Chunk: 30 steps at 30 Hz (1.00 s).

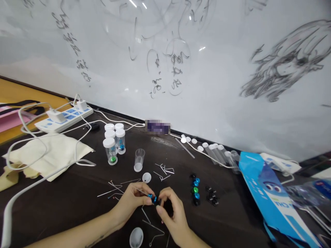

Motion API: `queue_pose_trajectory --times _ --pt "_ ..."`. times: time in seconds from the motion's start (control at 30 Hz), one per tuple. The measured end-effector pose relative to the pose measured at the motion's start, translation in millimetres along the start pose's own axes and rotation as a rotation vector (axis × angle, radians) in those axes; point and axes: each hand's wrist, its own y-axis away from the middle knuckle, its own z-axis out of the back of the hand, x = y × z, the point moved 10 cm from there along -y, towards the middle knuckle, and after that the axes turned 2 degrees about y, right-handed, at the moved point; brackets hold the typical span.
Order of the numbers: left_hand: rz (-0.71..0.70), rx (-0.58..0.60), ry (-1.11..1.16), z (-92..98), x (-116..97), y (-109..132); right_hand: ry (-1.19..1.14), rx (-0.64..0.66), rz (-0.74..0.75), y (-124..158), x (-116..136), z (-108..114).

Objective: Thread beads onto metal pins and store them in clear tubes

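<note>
Head view: left hand [137, 197] and right hand [172, 210] meet above the table [77, 201], fingers of each pinched narrow on a blue-and-black part [155, 199] between them; whether it is one piece cannot be told. Beyond: cap [146, 177], upright tube [139, 159]. Rightward: spools [196, 190].

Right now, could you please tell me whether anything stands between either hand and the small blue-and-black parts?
Nothing visible does: the left hand and the right hand both have fingertips at the blue-and-black parts. The nearby white cap lies beyond the hands, out of the way.
</note>
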Motion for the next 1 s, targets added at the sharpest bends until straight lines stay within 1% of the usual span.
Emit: queue_pose_trajectory --times 0.13,0.23,0.53,0.77,1.0 --pt "0.002 0.015 0.010 0.3 3 0 0.037 0.073 -0.049 -2 -5 -6" --pt "-0.004 0.025 0.009 -0.4 3 -1 0.076 0.103 -0.053 -2 -4 -9" --pt "-0.029 0.062 0.058 0.7 5 -2 0.045 0.013 0.037 -1 7 -4" --pt "-0.039 0.100 0.064 0.3 5 -1 0.122 -0.008 0.123 0 15 -6" --pt "-0.093 0.074 0.042 4.7 -1 1 0.179 -0.017 0.091 2 17 -5"
